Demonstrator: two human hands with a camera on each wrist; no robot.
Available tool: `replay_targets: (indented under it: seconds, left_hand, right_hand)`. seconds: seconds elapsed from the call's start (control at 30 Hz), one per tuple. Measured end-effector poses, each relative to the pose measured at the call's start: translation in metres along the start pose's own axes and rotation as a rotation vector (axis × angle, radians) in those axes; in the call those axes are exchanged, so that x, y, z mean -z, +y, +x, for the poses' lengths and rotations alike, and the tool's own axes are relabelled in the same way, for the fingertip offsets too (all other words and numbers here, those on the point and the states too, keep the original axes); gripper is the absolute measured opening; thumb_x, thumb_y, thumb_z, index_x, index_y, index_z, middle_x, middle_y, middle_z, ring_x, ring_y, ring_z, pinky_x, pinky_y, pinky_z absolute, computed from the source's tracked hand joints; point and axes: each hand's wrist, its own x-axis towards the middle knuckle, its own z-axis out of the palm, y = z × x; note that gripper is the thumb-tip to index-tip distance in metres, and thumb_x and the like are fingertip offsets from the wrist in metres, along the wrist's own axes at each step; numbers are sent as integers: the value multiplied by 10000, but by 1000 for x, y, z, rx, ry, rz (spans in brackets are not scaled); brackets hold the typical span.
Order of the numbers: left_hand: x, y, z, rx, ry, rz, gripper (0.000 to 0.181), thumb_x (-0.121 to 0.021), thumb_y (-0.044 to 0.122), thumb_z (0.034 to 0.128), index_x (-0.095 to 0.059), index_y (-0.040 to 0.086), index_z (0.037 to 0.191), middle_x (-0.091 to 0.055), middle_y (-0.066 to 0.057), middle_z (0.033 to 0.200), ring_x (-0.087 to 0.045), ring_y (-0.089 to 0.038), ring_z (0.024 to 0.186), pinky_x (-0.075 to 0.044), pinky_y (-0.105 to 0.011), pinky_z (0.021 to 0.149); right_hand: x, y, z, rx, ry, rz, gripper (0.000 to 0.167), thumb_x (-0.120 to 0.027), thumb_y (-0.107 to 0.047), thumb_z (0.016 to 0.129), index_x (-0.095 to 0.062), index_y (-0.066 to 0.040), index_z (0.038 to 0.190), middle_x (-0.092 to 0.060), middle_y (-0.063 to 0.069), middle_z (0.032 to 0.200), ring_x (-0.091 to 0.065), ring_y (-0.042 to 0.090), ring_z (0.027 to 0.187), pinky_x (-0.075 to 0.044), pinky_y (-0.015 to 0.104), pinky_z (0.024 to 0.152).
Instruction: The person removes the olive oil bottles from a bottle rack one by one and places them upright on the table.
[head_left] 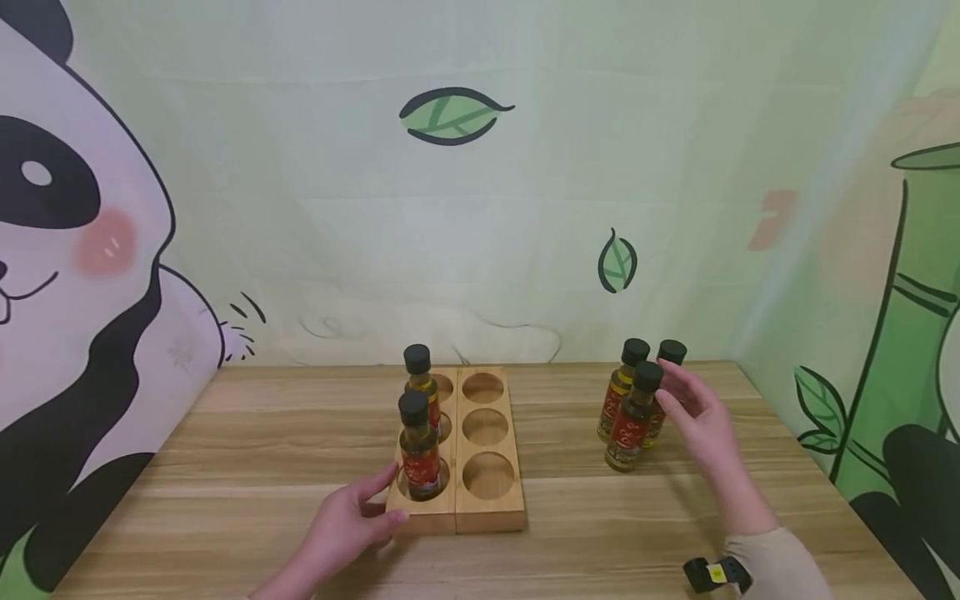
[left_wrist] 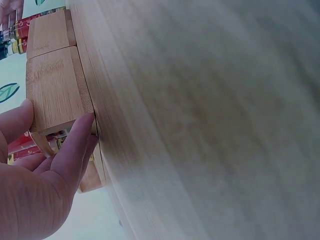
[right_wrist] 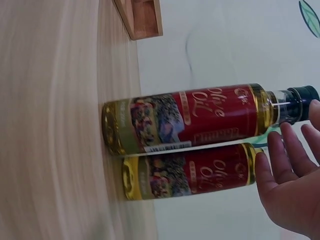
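A wooden rack (head_left: 489,521) with two columns of round holes sits on the table. An olive oil bottle (head_left: 421,467) with a black cap and red label stands in its near left hole, with a second bottle (head_left: 420,367) behind it in the same column. My left hand (head_left: 341,521) grips the rack's near left corner between thumb and fingers. To the right, three similar bottles stand in a cluster: a front one (head_left: 628,429), a left rear one (head_left: 618,392) and a right rear one (head_left: 672,350). Beside their caps is my right hand (head_left: 701,421), its fingers loosely spread.
The wooden table (head_left: 300,433) runs back to a fabric backdrop (head_left: 360,250) printed with a panda, leaves and bamboo. A black strap device (head_left: 716,573) is on the right wrist. Holes in the rack's right column hold no bottles.
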Motion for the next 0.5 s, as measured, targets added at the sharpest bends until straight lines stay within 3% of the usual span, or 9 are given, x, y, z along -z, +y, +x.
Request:
replay_targets:
  seconds: [0.17, 0.4, 0.5]
  left_hand:
    - [0, -1, 0, -5, -6, 1, 739, -860, 181, 769, -534, 78, 1424, -499, -218, 1428, -697, -283, 977, -597, -289, 674]
    - [1, 0, 0, -6, -14, 1, 744, -859, 193, 773, -528, 71, 1428, -493, -225, 1431, -696, -276, 981, -597, -291, 676]
    - [1, 0, 0, -2, -14, -3, 743, -858, 187, 773, -527, 75, 1430, -491, -228, 1432, -695, -273, 982, -597, -294, 676]
  right_hand:
    - [6, -4, 0, 63, -28, -114, 478, -623, -90, 984, -483, -22, 1436, -610, 235, 1261, -534, -53, 1038, -409, 92, 917]
    - [11, -11, -3, 159, 11, -274, 469, -644, -107, 974, -510, -41, 1418, -653, 201, 1219, -504, -70, 1062, -349, 78, 949]
    - [12, -13, -4, 182, 30, -306, 477, -660, -104, 963, -517, -48, 1414, -655, 185, 1222, -532, 10, 1092, -352, 102, 963]
